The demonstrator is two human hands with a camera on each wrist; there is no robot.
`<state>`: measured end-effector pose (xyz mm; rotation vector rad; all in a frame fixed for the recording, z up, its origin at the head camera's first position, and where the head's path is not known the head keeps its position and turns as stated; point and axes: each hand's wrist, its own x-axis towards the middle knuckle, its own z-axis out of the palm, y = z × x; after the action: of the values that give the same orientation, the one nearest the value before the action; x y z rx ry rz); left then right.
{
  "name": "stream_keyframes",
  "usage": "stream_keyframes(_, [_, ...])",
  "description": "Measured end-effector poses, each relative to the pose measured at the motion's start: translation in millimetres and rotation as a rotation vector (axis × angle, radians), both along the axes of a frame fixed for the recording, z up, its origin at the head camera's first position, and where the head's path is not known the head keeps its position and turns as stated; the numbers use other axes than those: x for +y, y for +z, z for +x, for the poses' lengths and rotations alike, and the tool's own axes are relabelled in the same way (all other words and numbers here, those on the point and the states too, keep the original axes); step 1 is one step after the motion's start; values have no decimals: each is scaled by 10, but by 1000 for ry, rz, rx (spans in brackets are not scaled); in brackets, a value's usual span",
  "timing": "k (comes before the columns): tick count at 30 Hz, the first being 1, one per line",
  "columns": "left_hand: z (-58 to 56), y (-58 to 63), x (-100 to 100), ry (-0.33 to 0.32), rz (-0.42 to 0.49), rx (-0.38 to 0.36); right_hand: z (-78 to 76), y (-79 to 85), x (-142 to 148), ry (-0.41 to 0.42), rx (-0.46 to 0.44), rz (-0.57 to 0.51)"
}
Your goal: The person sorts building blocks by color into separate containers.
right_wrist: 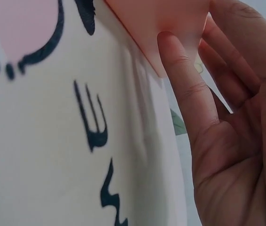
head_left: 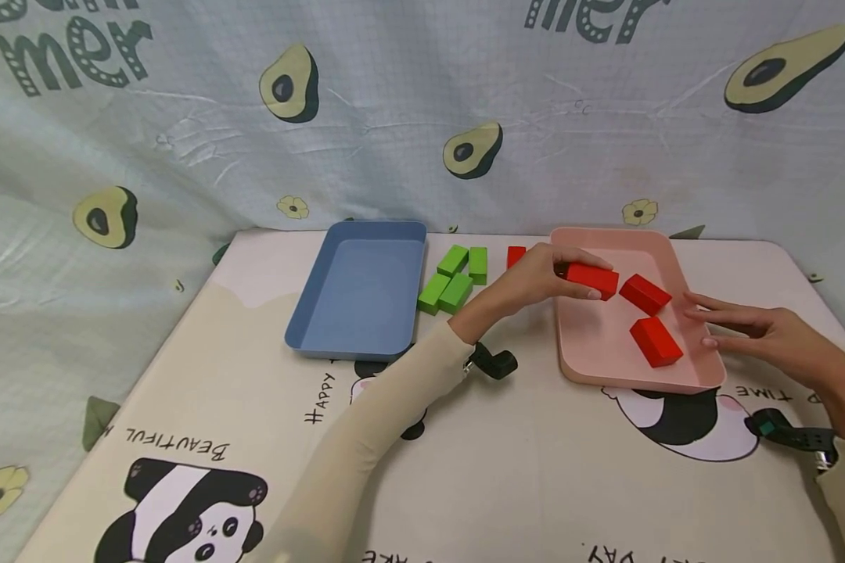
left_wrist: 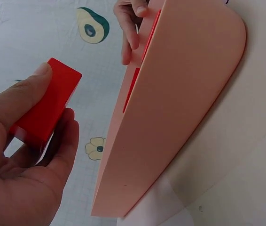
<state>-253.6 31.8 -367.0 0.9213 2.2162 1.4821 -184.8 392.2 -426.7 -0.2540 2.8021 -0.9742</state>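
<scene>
Left hand (head_left: 535, 275) pinches a smooth red rectangular block (head_left: 598, 277) between thumb and fingers, raised above the left part of the shallow pink rounded-corner tray (head_left: 591, 352), apart from its floor. Right hand (head_left: 789, 344) grasps nothing; its fingers are fairly straight and touch the tray's right wall. Block's near-left end is covered by the left hand, and some of that hand's fingers are hidden behind it. Right wrist view crops the tray to one corner, with a fingertip against the outer wall.

Held block's long axis runs roughly left-right in the head view, right end dipping slightly toward the person. Two more red blocks lie in the tray: upper one (head_left: 645, 295) diagonal, far left to near right; lower one (head_left: 656, 342) same way but steeper. Left wrist view shows only red slivers over the rim. Another red block (head_left: 515, 256) sits behind the left hand, partly hidden.

Farther left, four green rectangular blocks (head_left: 456, 292) cluster just beside a shallow blue rounded-corner tray (head_left: 366, 289).

Worktop (head_left: 507, 469) wears a cream panda-print cover, lettering upside down; prints are partly covered by trays and left sleeve (head_left: 373, 438). Pale avocado-print curtain (head_left: 387, 86) hangs behind, its top lettering cut off.
</scene>
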Motion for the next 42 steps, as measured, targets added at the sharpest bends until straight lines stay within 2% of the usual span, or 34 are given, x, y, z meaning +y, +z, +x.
stream_keyframes(12, [-70, 0, 125, 13, -42, 12, 13, 37, 21, 18, -22, -22])
stream_keyframes(17, [-143, -13, 193, -20, -6, 0, 8, 38, 20, 10, -27, -29])
stream_keyframes(22, [-220, -10, 262, -43, 26, 20, -18, 21, 30, -9, -42, -26])
stream_keyframes(31, [-321, 3, 385, 28, -74, -9, -47, 60, 24, -6, -66, -42])
stream_keyframes(37, [-380, 14, 436, 45, -121, -30, -31, 66, 31, 20, -51, -40])
stream_keyframes(42, [-397, -2, 484, 22, -159, -16, -37, 57, 20, 7, -80, -48])
